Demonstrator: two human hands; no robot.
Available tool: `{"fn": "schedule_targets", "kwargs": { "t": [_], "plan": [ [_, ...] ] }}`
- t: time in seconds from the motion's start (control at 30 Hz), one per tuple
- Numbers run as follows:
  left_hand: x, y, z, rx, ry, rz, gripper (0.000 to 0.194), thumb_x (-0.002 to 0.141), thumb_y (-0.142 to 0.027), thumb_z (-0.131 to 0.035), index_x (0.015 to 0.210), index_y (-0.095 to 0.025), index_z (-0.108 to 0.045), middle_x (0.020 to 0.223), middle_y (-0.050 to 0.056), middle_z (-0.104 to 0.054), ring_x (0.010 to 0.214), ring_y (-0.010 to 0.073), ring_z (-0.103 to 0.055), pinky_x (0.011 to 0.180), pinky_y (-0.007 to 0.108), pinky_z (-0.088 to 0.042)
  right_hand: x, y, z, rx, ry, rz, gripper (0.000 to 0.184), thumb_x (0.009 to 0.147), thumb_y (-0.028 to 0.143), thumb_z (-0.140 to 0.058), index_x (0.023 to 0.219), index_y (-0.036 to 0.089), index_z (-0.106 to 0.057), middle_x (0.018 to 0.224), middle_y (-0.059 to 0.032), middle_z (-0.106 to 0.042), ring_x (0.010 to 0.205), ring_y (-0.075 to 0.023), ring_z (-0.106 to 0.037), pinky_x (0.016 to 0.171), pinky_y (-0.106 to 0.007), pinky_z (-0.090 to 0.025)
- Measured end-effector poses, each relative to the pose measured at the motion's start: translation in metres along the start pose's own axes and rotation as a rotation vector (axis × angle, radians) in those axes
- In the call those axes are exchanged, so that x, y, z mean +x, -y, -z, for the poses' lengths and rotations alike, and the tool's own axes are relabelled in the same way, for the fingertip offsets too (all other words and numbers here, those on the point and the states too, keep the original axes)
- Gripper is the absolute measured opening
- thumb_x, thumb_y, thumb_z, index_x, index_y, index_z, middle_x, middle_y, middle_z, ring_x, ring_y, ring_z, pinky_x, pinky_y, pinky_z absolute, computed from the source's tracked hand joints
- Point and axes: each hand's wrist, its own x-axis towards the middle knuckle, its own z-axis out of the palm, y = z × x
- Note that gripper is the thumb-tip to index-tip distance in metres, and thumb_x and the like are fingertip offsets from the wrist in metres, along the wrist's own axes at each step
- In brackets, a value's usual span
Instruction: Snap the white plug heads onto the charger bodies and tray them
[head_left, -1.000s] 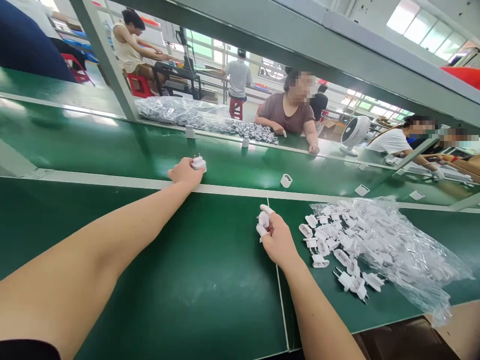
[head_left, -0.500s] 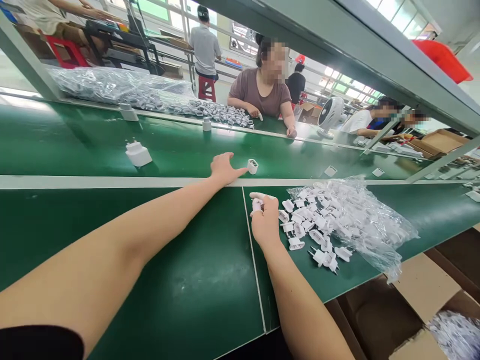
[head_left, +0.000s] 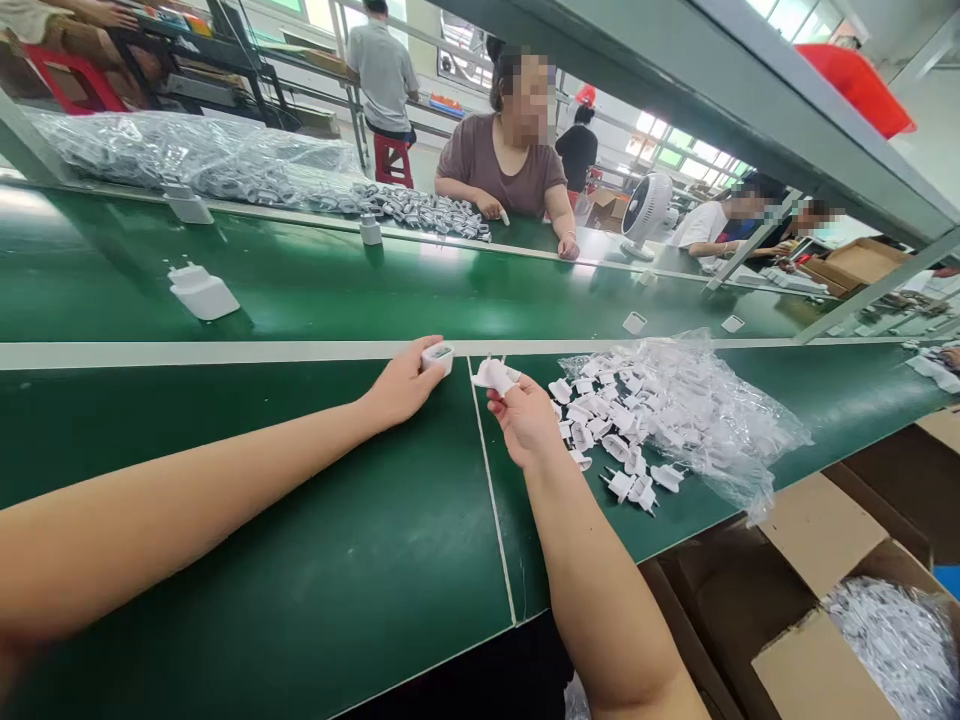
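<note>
My left hand [head_left: 401, 385] grips a small white charger shell [head_left: 438, 356] at the near edge of the green conveyor belt [head_left: 315, 300]. My right hand [head_left: 521, 415] pinches a white plug piece [head_left: 495, 375] with its prongs up, close beside the shell. A heap of white plug pieces [head_left: 611, 435] lies just right of that hand, spilling from a clear plastic bag [head_left: 697, 410]. An assembled white charger [head_left: 202, 293] rides on the belt at the left.
More white shells [head_left: 634, 322] sit on the belt. A person in a brown shirt [head_left: 502, 160] works opposite, beside bagged parts [head_left: 195, 160] and a fan [head_left: 646, 212]. Cardboard boxes [head_left: 817, 620] stand at my lower right. A steel shelf beam [head_left: 712, 90] runs overhead.
My left hand set the assembled charger on the belt, reached right, took a shell and drew it toward me. My right hand turned its plug piece toward the shell.
</note>
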Motion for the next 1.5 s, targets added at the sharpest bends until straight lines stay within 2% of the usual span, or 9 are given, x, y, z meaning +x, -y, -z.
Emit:
{"fn": "schedule_targets", "kwargs": {
  "t": [0.2, 0.37, 0.57, 0.73, 0.93, 1.03, 1.17, 1.27, 1.5],
  "plan": [
    [-0.133, 0.032, 0.046, -0.032, 0.224, 0.005, 0.065, 0.095, -0.082, -0.059, 0.128, -0.026, -0.061, 0.138, 0.013, -0.076, 0.101, 0.0294, -0.073, 0.087, 0.040, -0.062, -0.024, -0.009, -0.013, -0.121, 0.260, -0.024, 0.036, 0.063, 0.038, -0.104, 0.087, 0.023, -0.083, 0.100, -0.0045, -0.086, 0.099, -0.0228, -0.079, 0.090, -0.037, -0.065],
    [-0.184, 0.026, 0.057, -0.043, 0.115, -0.018, 0.079, 0.096, -0.081, -0.070, 0.157, -0.031, -0.057, 0.159, 0.010, -0.065, 0.139, 0.0357, -0.065, 0.120, 0.050, -0.054, -0.043, -0.017, -0.018, -0.435, 0.422, 0.087, 0.041, 0.069, 0.051, -0.102, 0.097, 0.025, -0.087, 0.095, -0.0033, -0.085, 0.074, -0.0174, -0.072, 0.068, -0.033, -0.060],
    [-0.180, 0.031, 0.057, -0.062, 0.066, -0.033, 0.061, 0.098, -0.082, -0.069, 0.128, -0.030, -0.077, 0.129, 0.007, -0.079, 0.119, 0.0333, -0.072, 0.110, 0.045, -0.059, -0.050, -0.022, -0.022, -0.333, 0.572, 0.176, 0.045, 0.071, 0.050, -0.103, 0.098, 0.025, -0.077, 0.094, -0.0019, -0.081, 0.084, -0.0177, -0.076, 0.078, -0.034, -0.066],
    [-0.174, 0.044, 0.057, -0.064, 0.117, -0.106, 0.057, 0.098, -0.079, -0.069, 0.130, -0.033, -0.079, 0.129, 0.007, -0.080, 0.122, 0.0344, -0.072, 0.108, 0.045, -0.060, -0.058, -0.030, -0.018, -0.617, 0.486, 0.516, 0.036, 0.096, 0.031, -0.081, 0.131, 0.029, -0.071, 0.116, -0.0026, -0.076, 0.067, -0.0090, -0.056, 0.067, -0.030, -0.060],
    [-0.180, 0.037, 0.057, -0.080, 0.105, -0.091, 0.047, 0.103, -0.071, -0.066, 0.129, -0.034, -0.080, 0.134, 0.005, -0.080, 0.131, 0.0342, -0.069, 0.117, 0.046, -0.056, -0.070, -0.017, -0.017, -0.868, 0.551, 0.903, 0.022, 0.103, 0.018, -0.079, 0.121, 0.030, -0.075, 0.102, -0.0002, -0.079, 0.087, -0.0168, -0.073, 0.082, -0.036, -0.063],
    [-0.179, 0.037, 0.055, -0.081, 0.083, -0.120, 0.048, 0.104, -0.073, -0.063, 0.125, -0.034, -0.082, 0.131, 0.004, -0.081, 0.132, 0.0342, -0.068, 0.119, 0.047, -0.055, -0.072, -0.014, -0.017, -1.065, 0.643, 1.048, 0.032, 0.105, 0.010, -0.072, 0.129, 0.031, -0.074, 0.106, -0.0027, -0.082, 0.094, -0.0206, -0.075, 0.083, -0.039, -0.062],
    [-0.178, 0.040, 0.052, -0.082, 0.078, -0.138, 0.051, 0.102, -0.076, -0.062, 0.125, -0.035, -0.083, 0.129, 0.005, -0.081, 0.134, 0.0360, -0.067, 0.118, 0.049, -0.057, -0.072, -0.022, -0.019, -1.182, 0.679, 1.048, 0.039, 0.108, 0.013, -0.068, 0.143, 0.028, -0.068, 0.110, -0.0066, -0.080, 0.098, -0.0237, -0.073, 0.083, -0.040, -0.063],
    [-0.178, 0.040, 0.052, -0.091, 0.081, -0.117, 0.050, 0.102, -0.074, -0.062, 0.127, -0.036, -0.083, 0.131, 0.005, -0.081, 0.136, 0.0363, -0.066, 0.118, 0.049, -0.058, -0.070, -0.029, -0.021, -1.162, 0.683, 1.013, 0.031, 0.110, 0.018, -0.069, 0.139, 0.028, -0.069, 0.109, -0.0054, -0.081, 0.096, -0.0227, -0.073, 0.086, -0.040, -0.064],
    [-0.176, 0.046, 0.049, -0.095, 0.095, -0.145, 0.053, 0.101, -0.078, -0.062, 0.125, -0.035, -0.083, 0.129, 0.005, -0.081, 0.133, 0.0363, -0.067, 0.118, 0.050, -0.057, -0.069, -0.029, -0.022, -1.064, 0.609, 1.158, 0.032, 0.107, 0.013, -0.070, 0.132, 0.032, -0.074, 0.106, -0.0038, -0.083, 0.092, -0.0216, -0.075, 0.082, -0.039, -0.063]
  ]
}}
